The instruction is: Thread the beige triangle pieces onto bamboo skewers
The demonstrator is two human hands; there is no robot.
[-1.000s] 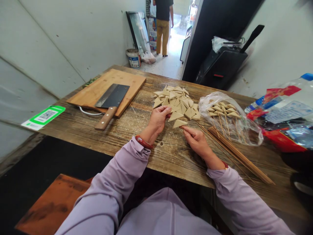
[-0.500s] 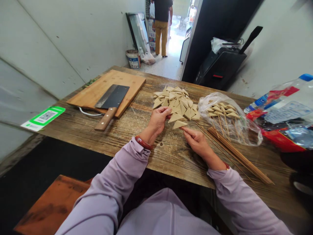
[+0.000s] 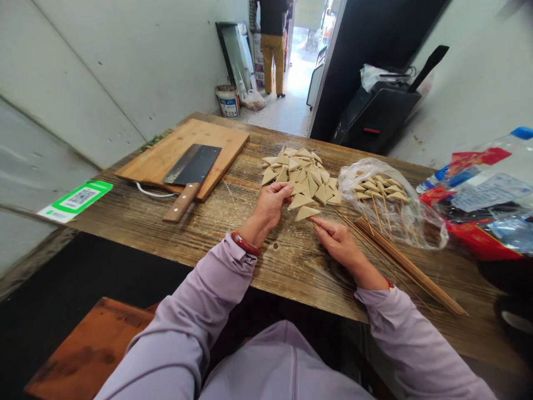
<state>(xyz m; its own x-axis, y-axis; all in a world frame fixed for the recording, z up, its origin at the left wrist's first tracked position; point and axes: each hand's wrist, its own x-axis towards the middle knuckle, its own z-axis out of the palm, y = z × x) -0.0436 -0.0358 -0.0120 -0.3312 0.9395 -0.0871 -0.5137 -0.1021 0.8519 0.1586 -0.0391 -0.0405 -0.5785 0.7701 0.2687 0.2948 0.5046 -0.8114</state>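
Flat tan triangle pieces (image 3: 302, 176) lie in a loose pile on the wood worktop (image 3: 233, 244). L hand (image 3: 270, 206), curled, is at pile's edge; R hand (image 3: 339, 241), pinched, is just by a lone piece (image 3: 307, 213). Can't tell if either grip holds anything.

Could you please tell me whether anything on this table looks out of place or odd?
Some thin skewers have strayed from the neat skewer bundle and lie loose beside it on the wooden table, so they look untidy. A white cord also loops out from under the cutting board, which seems stray.
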